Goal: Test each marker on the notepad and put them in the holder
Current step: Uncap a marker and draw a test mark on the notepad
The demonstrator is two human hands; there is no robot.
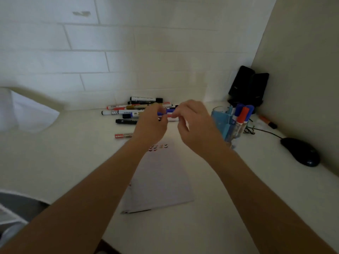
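A slim plastic blue marker (165, 112) is held level between the two hands, above the near edge of a loose pile of black, white, red and gold markers (136, 107) that lies along the foot of the white tiled wall (113, 43). Motion blur hides whether its cap is on.

The left hand (151, 123) has its fingers curled together and pinches one end of the blue marker. The right hand (194, 123) pinches the other end with thumb and forefinger, its remaining fingers loosely bent.

Below the wrists lies the white paper notepad (161, 182), a short row of small dark and reddish test marks (158, 147) near its top edge. The clear glass holder with a blue insert (219, 117) stands just beside the right hand and carries blue- and red-capped markers (242, 114) upright.

A red-labelled marker (123, 135) lies alone, left of the left wrist. The white tabletop (73, 153) shows bare surface left of the notepad. On the right, a black computer mouse (300, 152) sits near the side wall, and black speakers (247, 87) fill the corner behind the holder.
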